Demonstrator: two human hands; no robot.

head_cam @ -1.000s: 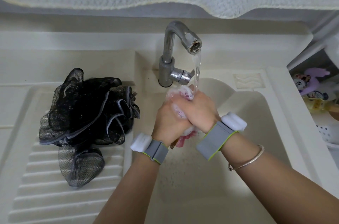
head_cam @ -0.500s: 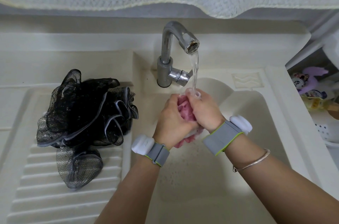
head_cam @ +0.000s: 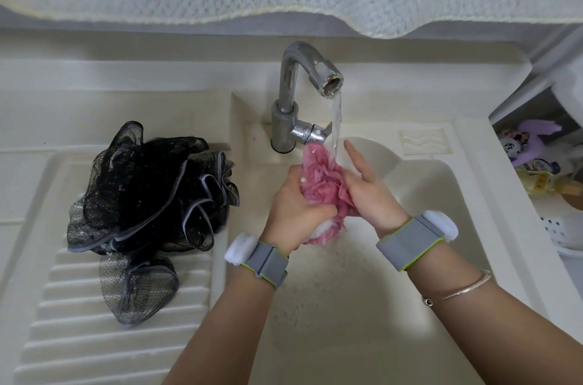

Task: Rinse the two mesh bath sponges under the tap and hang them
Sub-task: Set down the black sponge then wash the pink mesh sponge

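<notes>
While gripped, pink sponge (head_cam: 321,183) tapward

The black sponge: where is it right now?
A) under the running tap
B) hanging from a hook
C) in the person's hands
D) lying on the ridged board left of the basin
D: the black sponge lies on the ridged board, apart from the hands, which hold the pink sponge under the tap.

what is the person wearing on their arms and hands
Both forearms are bare, with no sleeves or gloves. Each wrist has a grey band edged in lime green with a white block on it: left wristband, right wristband. The right forearm also has a thin silver bangle.
</notes>
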